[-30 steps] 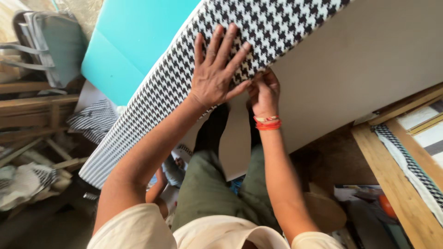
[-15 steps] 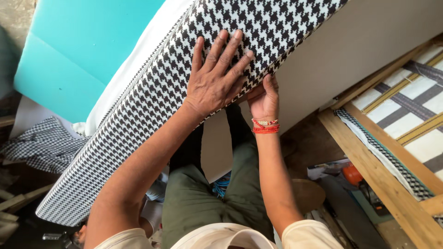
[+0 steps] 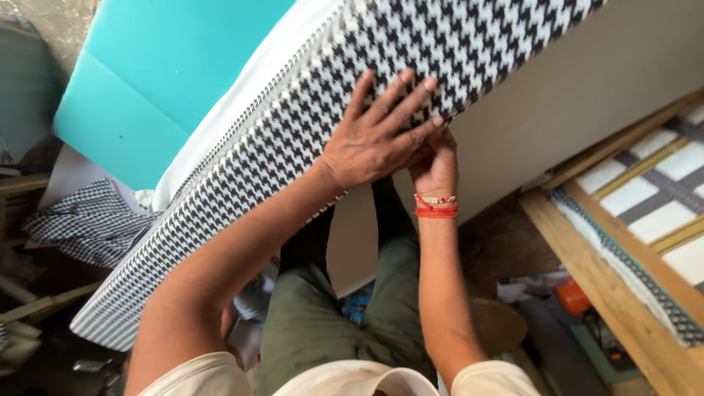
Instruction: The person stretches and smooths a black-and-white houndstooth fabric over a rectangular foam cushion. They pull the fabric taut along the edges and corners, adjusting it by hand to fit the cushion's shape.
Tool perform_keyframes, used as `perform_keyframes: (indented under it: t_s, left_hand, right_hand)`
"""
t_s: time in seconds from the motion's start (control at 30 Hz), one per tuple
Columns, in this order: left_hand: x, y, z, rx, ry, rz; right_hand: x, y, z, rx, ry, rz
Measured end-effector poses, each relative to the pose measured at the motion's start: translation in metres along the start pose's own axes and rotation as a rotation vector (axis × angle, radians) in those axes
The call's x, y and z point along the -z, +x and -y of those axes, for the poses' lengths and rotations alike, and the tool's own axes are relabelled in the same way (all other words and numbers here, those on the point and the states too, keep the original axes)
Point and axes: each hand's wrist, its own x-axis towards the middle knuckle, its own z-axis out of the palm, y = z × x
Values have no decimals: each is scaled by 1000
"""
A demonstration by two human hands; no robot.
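Cluttered workshop floor below, a big upholstered panel (image 3: 557, 125) tilted across the person's lap.

Houndstooth fabric (image 3: 279, 154) already wraps the panel's edge strip, while its broad grey face beside that strip is bare. On the fabric the left hand (image 3: 378, 136) lies flat, fingers spread and holding nothing; just under it, at the panel's lower edge, the right hand (image 3: 434, 165) curls, but whether it pinches cloth I cannot tell. Left of the panel leans turquoise foam (image 3: 154, 73); right of it, a wooden frame (image 3: 609, 279). No labels readable.
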Motion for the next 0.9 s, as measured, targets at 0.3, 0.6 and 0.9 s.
perform_keyframes:
  t_s: [0.3,0.6,0.9]
  left_hand:
    - [10,16,26,315,0,17]
    - [16,79,119,870,-466,180]
    - [50,67,38,448,27,307]
  right_hand:
    - [-23,12,-2,35,26,-101]
    - [-11,21,-2,97,-97,-350]
    - [-14,20,-2,-37,-58,-266]
